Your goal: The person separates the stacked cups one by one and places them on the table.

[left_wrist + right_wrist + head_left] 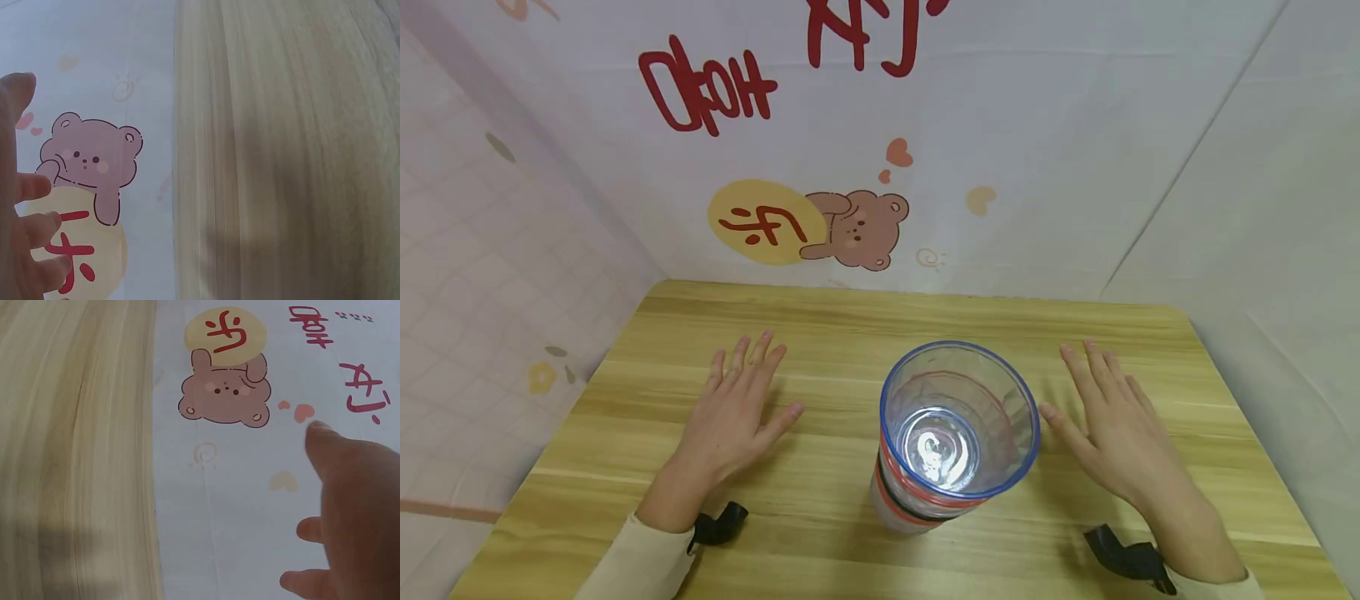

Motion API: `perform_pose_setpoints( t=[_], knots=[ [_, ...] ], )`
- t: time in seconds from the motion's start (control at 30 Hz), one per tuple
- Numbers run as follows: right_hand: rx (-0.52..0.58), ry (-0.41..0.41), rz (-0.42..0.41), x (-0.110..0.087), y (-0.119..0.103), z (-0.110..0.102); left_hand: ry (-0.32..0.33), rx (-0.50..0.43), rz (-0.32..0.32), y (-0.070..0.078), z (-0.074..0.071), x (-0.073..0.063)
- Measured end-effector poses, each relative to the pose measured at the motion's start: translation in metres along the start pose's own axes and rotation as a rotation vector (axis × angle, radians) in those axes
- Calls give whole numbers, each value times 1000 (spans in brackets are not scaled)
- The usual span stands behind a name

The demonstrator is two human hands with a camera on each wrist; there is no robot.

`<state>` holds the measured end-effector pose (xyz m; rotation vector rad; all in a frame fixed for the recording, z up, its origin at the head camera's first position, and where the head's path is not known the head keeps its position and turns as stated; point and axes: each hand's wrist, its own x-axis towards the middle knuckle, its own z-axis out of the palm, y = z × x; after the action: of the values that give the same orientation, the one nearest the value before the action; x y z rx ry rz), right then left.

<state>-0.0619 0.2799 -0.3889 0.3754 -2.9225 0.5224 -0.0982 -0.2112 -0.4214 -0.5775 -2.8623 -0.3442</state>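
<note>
A tall stack of clear cups (951,442) stands on the wooden table in the head view. The top cup has a blue rim; red and black bands show lower down its side. To its left, my left hand (733,417) is held over the table, palm down, with fingers spread and holding nothing. My right hand (1112,425) is on the other side, fingers extended, its thumb tip close to the blue rim. In the wrist views, only part of the left hand (22,219) and right hand (362,506) shows, and the cups are out of frame.
The wooden table (820,321) meets a white cloth backdrop (1045,125) at its far edge. A printed bear (861,229) and red characters are on the cloth. Black straps (721,525) sit at both wrists, below cream sleeves (640,562).
</note>
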Motion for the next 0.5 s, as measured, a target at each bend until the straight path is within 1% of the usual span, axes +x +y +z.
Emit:
perform_pose_setpoints(
  t=[0.2, 0.4, 0.5],
  knots=[
    [136, 106, -60, 2, 0, -3, 46, -52, -9, 0, -1, 0],
    [220, 137, -20, -2, -4, -7, 96, -144, -26, 2, -2, -3],
    [258, 177, -23, -3, -7, -8, 106, -175, -42, 3, -3, -5]
  ],
)
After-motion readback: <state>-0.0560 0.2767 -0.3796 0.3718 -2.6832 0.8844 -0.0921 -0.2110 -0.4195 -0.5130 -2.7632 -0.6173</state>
